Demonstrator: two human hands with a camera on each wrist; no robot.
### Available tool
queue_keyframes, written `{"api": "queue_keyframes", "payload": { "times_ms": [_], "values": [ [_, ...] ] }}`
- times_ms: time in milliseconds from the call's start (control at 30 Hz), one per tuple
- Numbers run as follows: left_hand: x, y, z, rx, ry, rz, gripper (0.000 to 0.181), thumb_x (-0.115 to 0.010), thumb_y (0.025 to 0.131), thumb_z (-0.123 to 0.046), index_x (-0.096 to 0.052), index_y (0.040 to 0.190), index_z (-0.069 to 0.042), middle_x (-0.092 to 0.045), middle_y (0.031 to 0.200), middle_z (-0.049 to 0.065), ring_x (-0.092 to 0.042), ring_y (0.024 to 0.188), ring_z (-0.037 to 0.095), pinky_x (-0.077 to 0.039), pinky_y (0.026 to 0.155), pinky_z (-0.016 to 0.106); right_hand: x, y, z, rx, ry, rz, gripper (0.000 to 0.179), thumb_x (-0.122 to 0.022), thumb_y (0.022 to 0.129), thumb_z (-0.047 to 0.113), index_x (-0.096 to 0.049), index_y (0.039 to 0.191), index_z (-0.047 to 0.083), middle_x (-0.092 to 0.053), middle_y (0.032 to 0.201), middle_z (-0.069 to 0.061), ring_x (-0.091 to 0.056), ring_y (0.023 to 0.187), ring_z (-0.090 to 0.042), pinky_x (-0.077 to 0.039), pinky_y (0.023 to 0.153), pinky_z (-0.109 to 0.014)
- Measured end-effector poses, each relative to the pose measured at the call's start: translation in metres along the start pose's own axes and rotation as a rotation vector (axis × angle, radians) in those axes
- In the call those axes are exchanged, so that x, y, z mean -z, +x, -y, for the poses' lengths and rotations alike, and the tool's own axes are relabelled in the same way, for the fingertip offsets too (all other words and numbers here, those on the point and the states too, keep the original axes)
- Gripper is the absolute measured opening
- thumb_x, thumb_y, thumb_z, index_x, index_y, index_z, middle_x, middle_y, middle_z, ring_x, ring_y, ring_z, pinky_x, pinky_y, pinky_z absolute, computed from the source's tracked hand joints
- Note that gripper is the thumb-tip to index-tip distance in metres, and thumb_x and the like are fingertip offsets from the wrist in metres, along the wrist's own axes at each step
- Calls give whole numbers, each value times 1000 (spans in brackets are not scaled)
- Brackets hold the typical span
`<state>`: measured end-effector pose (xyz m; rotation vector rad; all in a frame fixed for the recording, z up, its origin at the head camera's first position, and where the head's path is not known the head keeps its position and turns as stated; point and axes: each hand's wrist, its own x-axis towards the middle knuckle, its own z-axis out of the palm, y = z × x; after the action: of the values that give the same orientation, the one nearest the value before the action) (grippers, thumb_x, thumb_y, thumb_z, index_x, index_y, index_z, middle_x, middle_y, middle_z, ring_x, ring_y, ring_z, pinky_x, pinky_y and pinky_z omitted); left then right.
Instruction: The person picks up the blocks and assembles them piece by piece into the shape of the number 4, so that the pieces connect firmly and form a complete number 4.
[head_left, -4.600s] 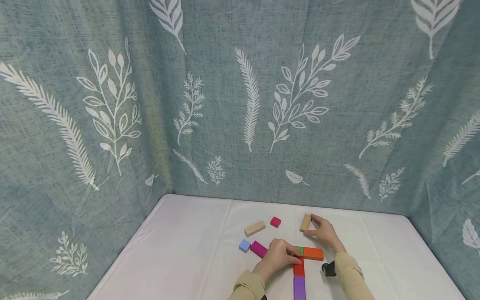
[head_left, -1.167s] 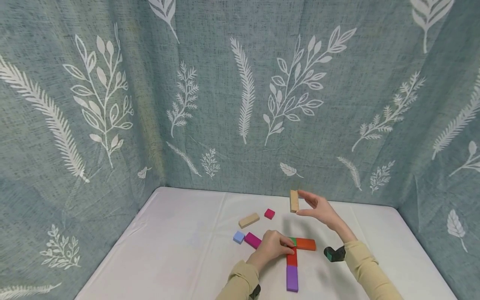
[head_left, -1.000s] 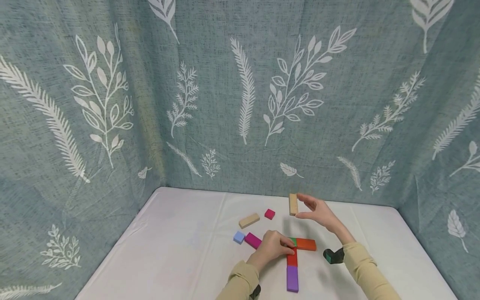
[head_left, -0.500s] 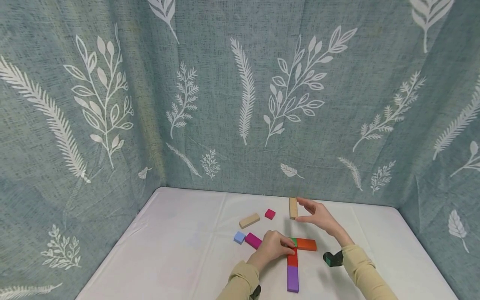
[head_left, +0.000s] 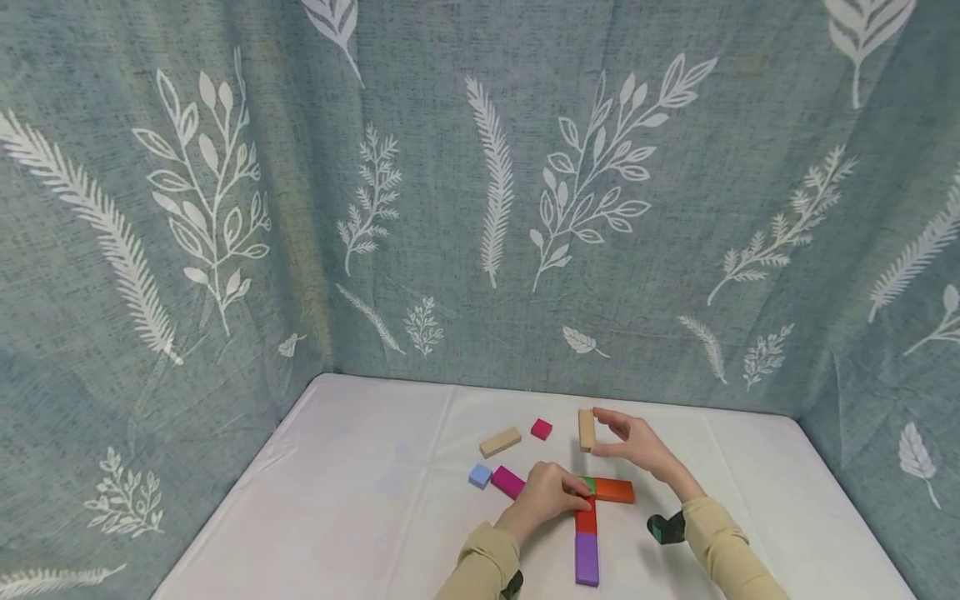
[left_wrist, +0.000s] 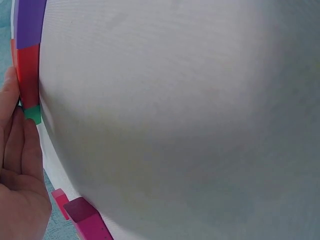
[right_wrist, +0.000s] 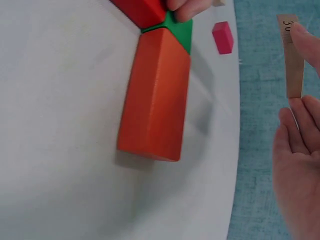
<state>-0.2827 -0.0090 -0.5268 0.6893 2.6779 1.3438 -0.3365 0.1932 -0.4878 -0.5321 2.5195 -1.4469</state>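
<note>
In the head view my right hand (head_left: 637, 442) pinches a plain wooden block (head_left: 587, 430) by its ends, above the table, thumb at one end and fingers at the other. The right wrist view shows the number 30 on the wooden block (right_wrist: 294, 60). My left hand (head_left: 546, 493) rests its fingertips at the joint of a red block (head_left: 586, 521) and a green block (head_left: 590, 483), partly covering both. A purple block (head_left: 587, 559) continues the row toward me. An orange block (head_left: 614, 490) extends right from the green one.
Left of the row lie a magenta block (head_left: 507, 482), partly behind my left hand, and a light blue cube (head_left: 480, 476). Farther back are another wooden block (head_left: 500, 442) and a small crimson block (head_left: 542, 429). A patterned curtain (head_left: 510, 333) borders the white table (head_left: 360, 500).
My right hand picked the wooden block up from the table, moved it left and raised it. Over the last second it has come lower and nearer. The left hand keeps its place.
</note>
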Motion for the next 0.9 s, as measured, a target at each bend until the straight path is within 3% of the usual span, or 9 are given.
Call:
{"api": "queue_keyframes", "payload": {
  "times_ms": [667,900],
  "values": [
    [4,-4,2,0,15,15,13,-81,73,-19,-79,85,-14,-75,84,-5,-68,87,2,-50,83,18,-22,-5,-16,-45,-69,-36,72,-76,80,25,-44,139,-1,-46,142,-23,-39,133,-43,-32,110,-50],
    [6,-7,-2,-27,37,13,13,-81,74,-18,-79,85,-12,-76,85,-4,-68,89,2,-49,85,19,-29,-6,-19,-84,-100,-40,73,-78,77,27,-46,137,0,-48,141,-21,-41,133,-41,-35,109,-48]
  ]
}}
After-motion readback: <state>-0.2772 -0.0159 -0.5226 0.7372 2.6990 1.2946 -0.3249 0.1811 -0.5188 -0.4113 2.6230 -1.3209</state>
